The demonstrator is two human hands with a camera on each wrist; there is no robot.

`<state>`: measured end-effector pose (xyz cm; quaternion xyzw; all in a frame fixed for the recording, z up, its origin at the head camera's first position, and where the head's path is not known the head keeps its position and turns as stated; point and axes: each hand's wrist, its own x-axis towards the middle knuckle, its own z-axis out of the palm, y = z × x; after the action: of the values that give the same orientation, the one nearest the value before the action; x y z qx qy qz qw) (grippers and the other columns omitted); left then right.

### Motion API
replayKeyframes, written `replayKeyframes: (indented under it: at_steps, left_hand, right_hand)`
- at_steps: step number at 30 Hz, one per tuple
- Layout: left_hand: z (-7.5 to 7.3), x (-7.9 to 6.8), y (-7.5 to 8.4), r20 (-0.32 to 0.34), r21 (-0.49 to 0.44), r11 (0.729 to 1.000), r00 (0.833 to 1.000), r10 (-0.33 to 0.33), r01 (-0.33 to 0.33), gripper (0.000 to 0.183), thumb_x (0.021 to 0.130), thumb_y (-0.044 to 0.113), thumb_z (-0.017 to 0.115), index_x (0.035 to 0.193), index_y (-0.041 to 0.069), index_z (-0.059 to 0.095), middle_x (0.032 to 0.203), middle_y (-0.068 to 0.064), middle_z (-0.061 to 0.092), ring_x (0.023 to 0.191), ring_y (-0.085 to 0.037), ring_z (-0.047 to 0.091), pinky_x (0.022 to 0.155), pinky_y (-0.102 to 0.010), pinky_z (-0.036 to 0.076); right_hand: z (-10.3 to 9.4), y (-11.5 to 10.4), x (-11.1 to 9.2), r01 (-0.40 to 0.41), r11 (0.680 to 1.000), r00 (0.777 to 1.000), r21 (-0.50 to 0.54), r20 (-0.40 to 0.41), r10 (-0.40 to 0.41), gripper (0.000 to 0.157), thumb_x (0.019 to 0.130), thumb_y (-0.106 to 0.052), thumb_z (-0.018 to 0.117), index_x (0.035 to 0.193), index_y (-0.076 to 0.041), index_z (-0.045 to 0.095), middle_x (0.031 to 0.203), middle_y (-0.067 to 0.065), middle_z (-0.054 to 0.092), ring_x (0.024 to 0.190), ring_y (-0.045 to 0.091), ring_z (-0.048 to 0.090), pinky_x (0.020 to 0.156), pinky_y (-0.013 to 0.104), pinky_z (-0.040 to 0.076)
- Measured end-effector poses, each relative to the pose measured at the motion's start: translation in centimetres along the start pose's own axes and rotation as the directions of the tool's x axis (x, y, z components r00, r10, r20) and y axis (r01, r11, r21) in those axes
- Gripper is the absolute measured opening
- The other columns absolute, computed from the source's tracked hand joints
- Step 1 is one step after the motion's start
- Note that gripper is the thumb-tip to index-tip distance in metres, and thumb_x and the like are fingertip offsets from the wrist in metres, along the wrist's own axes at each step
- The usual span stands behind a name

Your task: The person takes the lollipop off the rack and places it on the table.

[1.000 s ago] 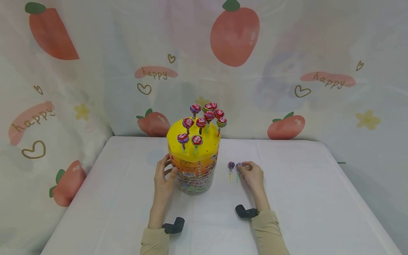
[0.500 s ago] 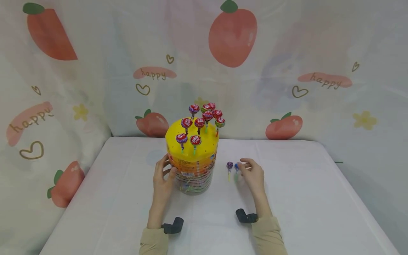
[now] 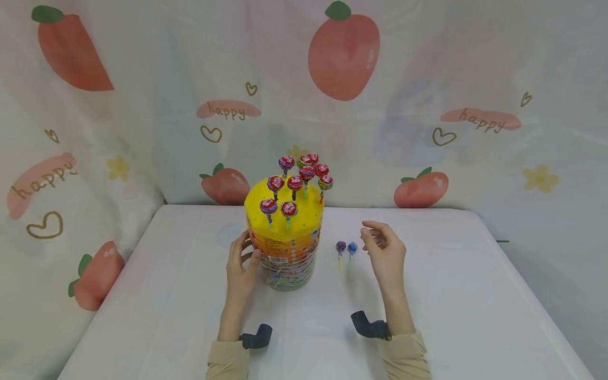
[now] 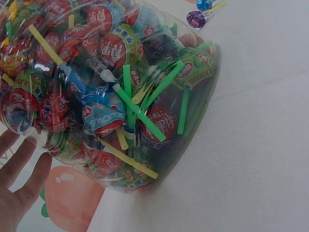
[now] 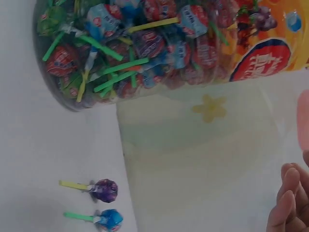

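Observation:
A large clear jar [image 4: 193,111] full of wrapped lollipops stands on the table, with an orange label and a yellow lid [image 3: 304,216]. Several lollipops [image 3: 288,209] stand upright in the lid, mostly toward its back and right. My left hand [image 3: 241,264] rests against the jar's left side, fingers spread along the wall and thumb toward the front. To the jar's right lie a purple lollipop [image 3: 340,246] with a yellow stick and a blue lollipop [image 3: 352,247] with a green stick, side by side. My right hand [image 3: 387,250], fingers loosely bent and holding nothing, hovers right of them.
A white cloth covers the table [image 3: 475,295]. Behind it and at the left hangs a curtain [image 3: 418,68] printed with fruit, hearts and lettering. Each wrist wears a black camera mount [image 3: 370,325].
My right hand has let go of the blue lollipop and drawn up and to the right, leaving it beside the purple one. The left hand stays at the jar.

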<state>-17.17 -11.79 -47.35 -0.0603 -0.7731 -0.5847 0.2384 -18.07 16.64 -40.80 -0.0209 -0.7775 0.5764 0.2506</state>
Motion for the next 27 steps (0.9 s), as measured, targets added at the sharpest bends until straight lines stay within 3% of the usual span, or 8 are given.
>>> replayKeyframes:
  at_steps: [6, 9, 14, 17, 22, 27]
  left_hand:
    - [0.0, -0.2, 0.1, -0.003, -0.008, 1.0, 1.0, 0.007, -0.007, 0.052, 0.096, 0.026, 0.058, 0.144, 0.018, 0.041, 0.137, -0.007, 0.05, 0.123, -0.014, 0.048, 0.098, -0.049, 0.048]
    - [-0.3, -0.2, 0.2, -0.003, -0.008, 1.0, 1.0, -0.004, 0.004, 0.052, 0.096, 0.026, 0.058, 0.144, 0.018, 0.041, 0.137, -0.007, 0.049, 0.123, -0.01, 0.047, 0.099, -0.051, 0.047]
    - [-0.7, -0.1, 0.3, -0.012, -0.005, 1.0, 1.0, 0.004, -0.004, 0.052, 0.096, 0.025, 0.059, 0.144, 0.017, 0.041, 0.137, -0.008, 0.049, 0.124, -0.015, 0.048, 0.098, -0.052, 0.047]
    - [-0.6, -0.1, 0.2, -0.008, -0.008, 1.0, 1.0, 0.005, -0.005, 0.052, 0.096, 0.024, 0.059, 0.144, 0.016, 0.041, 0.137, -0.008, 0.049, 0.124, -0.017, 0.048, 0.098, -0.052, 0.047]
    - [-0.4, -0.1, 0.0, -0.006, -0.008, 1.0, 1.0, 0.003, -0.003, 0.052, 0.096, 0.023, 0.058, 0.144, 0.017, 0.041, 0.138, -0.008, 0.049, 0.124, -0.017, 0.048, 0.098, -0.052, 0.047]
    - [-0.1, -0.1, 0.0, 0.002, -0.012, 1.0, 1.0, -0.008, 0.008, 0.053, 0.095, 0.021, 0.059, 0.145, 0.018, 0.041, 0.139, -0.006, 0.049, 0.125, -0.018, 0.048, 0.099, -0.044, 0.048]
  right_hand:
    - [-0.8, -2.2, -0.6, 0.04, 0.997, 0.999, 0.073, 0.0, -0.04, 0.018, 0.09, -0.012, 0.066, 0.107, -0.007, 0.07, 0.076, -0.01, 0.063, 0.059, 0.01, 0.057, 0.052, 0.015, 0.044]
    - [-0.6, -3.3, -1.0, 0.077, 0.991, 0.997, 0.112, 0.011, -0.079, 0.018, 0.091, -0.011, 0.065, 0.107, -0.007, 0.07, 0.078, -0.011, 0.063, 0.061, 0.009, 0.057, 0.056, 0.015, 0.046]
    - [0.7, -4.3, -1.6, 0.166, 0.974, 0.985, 0.152, 0.026, -0.171, 0.02, 0.09, -0.009, 0.065, 0.11, -0.005, 0.069, 0.082, -0.009, 0.062, 0.068, 0.005, 0.059, 0.065, 0.018, 0.048]
    - [1.4, -4.8, -1.5, 0.211, 0.964, 0.974, 0.164, 0.044, -0.221, 0.022, 0.089, -0.004, 0.066, 0.111, -0.004, 0.068, 0.085, -0.006, 0.064, 0.073, 0.003, 0.061, 0.069, 0.017, 0.049]
    - [2.2, -5.9, -0.9, 0.265, 0.951, 0.956, 0.16, 0.088, -0.281, 0.024, 0.089, -0.003, 0.065, 0.113, -0.003, 0.066, 0.093, 0.011, 0.067, 0.084, 0.001, 0.061, 0.078, 0.015, 0.05]
    - [2.9, -6.8, 0.1, 0.292, 0.939, 0.944, 0.18, 0.101, -0.313, 0.028, 0.089, -0.005, 0.066, 0.117, -0.003, 0.064, 0.102, 0.017, 0.068, 0.093, 0.006, 0.06, 0.084, 0.015, 0.049]
